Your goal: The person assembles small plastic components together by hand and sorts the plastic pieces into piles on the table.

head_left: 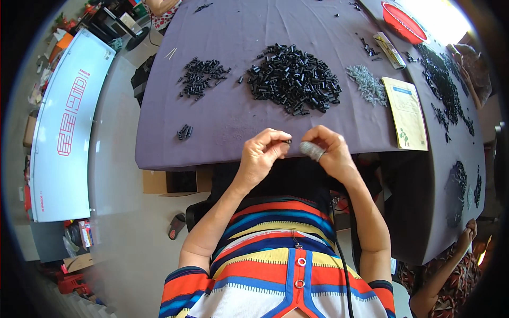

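Note:
My left hand (261,155) is just off the table's near edge, thumb and forefinger pinched on a small black tube piece (288,141). Close to its right is my right hand (335,152), fingers curled, a grey wrapping (312,150) around what looks like its thumb. Whether anything sits in those right fingers is hidden. Beyond both hands lies a big heap of short black tubes (294,79). A smaller scatter of black tubes (201,77) is to its left, and a little cluster of them (184,132) lies nearer. Small clear or grey pieces (367,85) are piled on the right.
A purple-grey cloth (207,132) covers the table. A yellowish booklet (405,114) lies at the right, with a red basket (404,22) farther back. Other people's arms (466,236) rest at the right side, near more black pieces (445,79). A long white box (69,127) stands left.

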A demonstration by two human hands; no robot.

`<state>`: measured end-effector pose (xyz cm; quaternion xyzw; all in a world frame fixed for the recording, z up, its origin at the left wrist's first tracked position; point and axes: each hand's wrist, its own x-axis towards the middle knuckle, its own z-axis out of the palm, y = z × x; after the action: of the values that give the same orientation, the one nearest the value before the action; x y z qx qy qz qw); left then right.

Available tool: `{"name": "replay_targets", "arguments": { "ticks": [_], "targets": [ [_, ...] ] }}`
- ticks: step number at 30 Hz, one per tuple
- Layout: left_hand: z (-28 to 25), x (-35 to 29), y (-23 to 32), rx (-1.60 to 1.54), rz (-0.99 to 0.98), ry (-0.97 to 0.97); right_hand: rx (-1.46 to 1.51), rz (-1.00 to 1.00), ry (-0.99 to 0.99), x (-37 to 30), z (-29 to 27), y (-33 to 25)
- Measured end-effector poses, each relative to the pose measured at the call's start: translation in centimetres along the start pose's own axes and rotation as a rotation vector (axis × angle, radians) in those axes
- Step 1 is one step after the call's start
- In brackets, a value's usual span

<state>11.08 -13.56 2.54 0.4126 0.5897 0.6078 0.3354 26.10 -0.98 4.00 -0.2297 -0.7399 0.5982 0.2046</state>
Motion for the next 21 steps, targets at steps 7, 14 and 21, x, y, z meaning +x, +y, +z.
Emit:
{"name": "replay_targets", "arguments": {
  "ticks": [7,14,21],
  "targets": [
    [-1.5,1.2,-1.9,-0.190,0.024,0.189,-0.595,-0.297,0.161,3.5,0.2,-1.1],
    [-1.2,1.0,-2.0,-0.200,0.004,0.201,-1.095,-0.338,0.286,7.1,2.8,0.4],
    [-1.3,1.0,-1.9,-0.157,0.024,0.188,-1.123,-0.326,0.268,8.1,3.4,1.1]
  ]
}}
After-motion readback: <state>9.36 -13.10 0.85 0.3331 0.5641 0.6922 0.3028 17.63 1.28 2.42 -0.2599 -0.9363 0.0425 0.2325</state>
